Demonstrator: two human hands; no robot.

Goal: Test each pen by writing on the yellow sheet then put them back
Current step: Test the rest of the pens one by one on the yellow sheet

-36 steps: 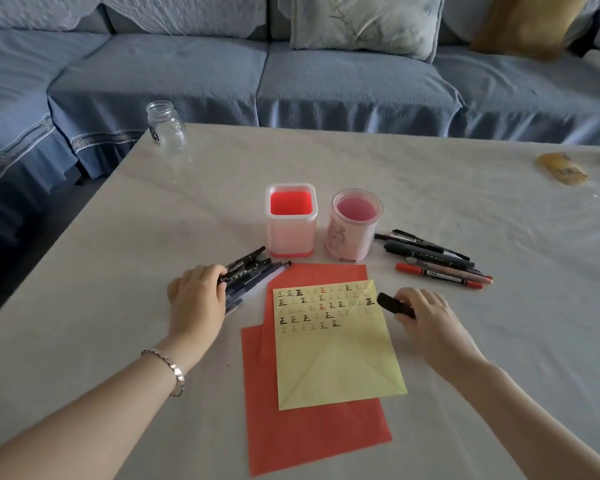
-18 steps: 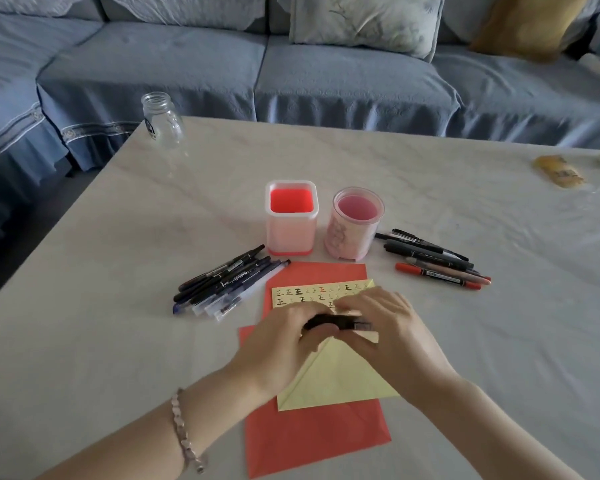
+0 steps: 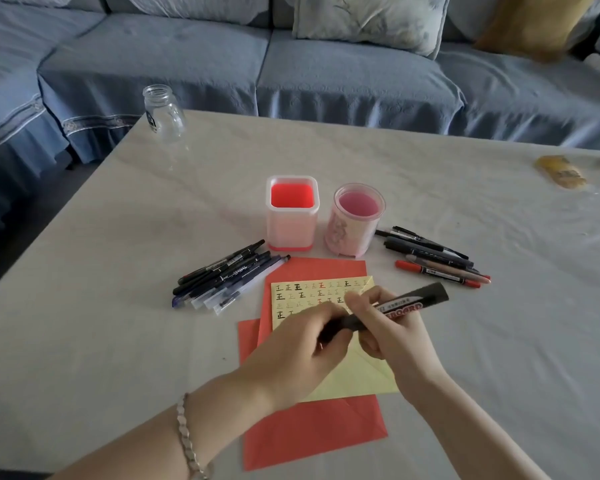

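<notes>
Setting: pale table (image 3: 118, 341) in front of a blue sofa (image 3: 343, 74); the head view is the only one, so all lines below come from it.
Marker: thick black marker (image 3: 400, 306) held above the yellow sheet (image 3: 326, 296), its blunt end pointing up and to the right.
Right hand: right hand (image 3: 392, 337) closed around the marker's barrel near the printed label.
Left hand: left hand (image 3: 302, 355) pinched shut on the marker's lower end, probably the cap; whether the cap is on or partly off is hidden by the fingers.
Handling: the marker looks stiff, light and smooth-sided, so a firm wrap on the barrel with a straight pull at the cap seems the safe hold; a twist or a slip could drag the tip over skin or paper.
Sheet: thin and light, lying on red paper (image 3: 312, 431); its far part is filled with rows of small marks, its near part is bare; it is likely to slide unless a hand rests on it.
Left pile: dark pens (image 3: 229, 275) lying side by side, just left of the sheet.
Right pile: more pens (image 3: 437, 258), one red, right of the sheet and apart from it.
Holders: square cup (image 3: 291, 213) and round cup (image 3: 357, 220) standing beyond the papers, both showing no pens inside.
Other things: glass jar (image 3: 163, 112) at the far left edge; a yellowish wrapper (image 3: 561, 171) far right.
In the way: nothing lies on the sheet's bare part; only the hands themselves cover it.
</notes>
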